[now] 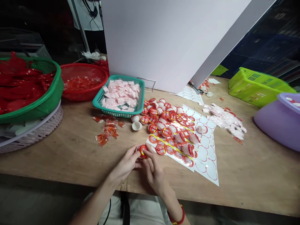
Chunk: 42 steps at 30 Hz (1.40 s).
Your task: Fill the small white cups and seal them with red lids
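Work appears partway: lidded cups [166,132] lie heaped on the desk [236,175], stickers [170,150] remain on their sheet, and an open cup [137,126] lies uncovered. The held cup [143,152], near the front edge, shows a glossy red, yellow-marked top. Left hand [126,163] and right hand [155,171] close around it; exact finger contact is partly hidden.
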Each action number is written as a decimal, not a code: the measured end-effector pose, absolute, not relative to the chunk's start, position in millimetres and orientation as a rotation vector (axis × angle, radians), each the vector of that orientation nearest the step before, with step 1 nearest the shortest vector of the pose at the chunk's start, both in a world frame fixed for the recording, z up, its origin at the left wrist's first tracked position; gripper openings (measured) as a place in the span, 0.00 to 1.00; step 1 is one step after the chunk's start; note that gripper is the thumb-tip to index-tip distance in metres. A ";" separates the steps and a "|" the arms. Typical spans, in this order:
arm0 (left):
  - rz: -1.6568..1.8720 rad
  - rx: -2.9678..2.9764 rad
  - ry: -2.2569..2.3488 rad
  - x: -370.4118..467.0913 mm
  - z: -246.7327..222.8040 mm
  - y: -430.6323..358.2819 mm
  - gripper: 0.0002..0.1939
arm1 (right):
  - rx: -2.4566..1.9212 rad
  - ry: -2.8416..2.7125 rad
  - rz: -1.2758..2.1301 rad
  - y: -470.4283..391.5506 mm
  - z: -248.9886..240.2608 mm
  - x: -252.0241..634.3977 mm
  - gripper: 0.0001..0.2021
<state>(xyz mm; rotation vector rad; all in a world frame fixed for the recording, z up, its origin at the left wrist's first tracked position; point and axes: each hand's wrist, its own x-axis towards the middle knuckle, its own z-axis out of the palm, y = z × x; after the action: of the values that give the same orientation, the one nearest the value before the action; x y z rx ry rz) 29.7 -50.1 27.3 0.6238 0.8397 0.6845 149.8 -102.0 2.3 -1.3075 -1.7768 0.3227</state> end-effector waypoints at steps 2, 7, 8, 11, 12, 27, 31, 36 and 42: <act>0.668 0.570 0.751 27.9 30.1 -52.8 0.14 | -1.294 -1.757 0.323 -103.4 2.8 148.6 0.18; 0.676 0.498 0.574 25.2 39.9 -58.3 0.16 | -1.289 -1.689 0.299 -103.0 9.5 145.9 0.20; 0.677 0.512 0.568 24.7 41.0 -58.3 0.17 | -1.289 -1.685 0.275 -102.1 10.3 145.6 0.20; 0.690 0.594 0.635 24.1 40.8 -56.6 0.21 | -1.286 -1.666 0.194 -98.8 11.3 145.0 0.19; 0.707 0.614 0.673 24.3 39.9 -56.1 0.22 | -1.286 -1.654 0.164 -97.8 11.4 144.8 0.19; 0.810 0.592 0.700 30.8 40.9 -61.1 0.33 | -1.302 -1.580 0.123 -96.7 21.3 141.7 0.16; 0.849 0.824 0.701 23.9 37.7 -56.9 0.29 | -1.266 -1.589 0.146 -98.7 24.9 145.0 0.18; 0.980 1.083 0.646 17.1 35.6 -54.3 0.27 | -1.244 -1.523 0.331 -102.7 27.3 147.7 0.16; 1.224 1.422 0.739 23.1 32.4 -60.9 0.16 | -1.266 -1.400 0.371 -107.5 24.3 143.9 0.15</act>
<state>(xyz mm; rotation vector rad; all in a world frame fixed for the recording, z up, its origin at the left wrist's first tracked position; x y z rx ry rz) 23.1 -60.9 32.4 1.4222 0.7385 1.2236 143.9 -107.5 24.3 -1.2664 -1.4002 0.3714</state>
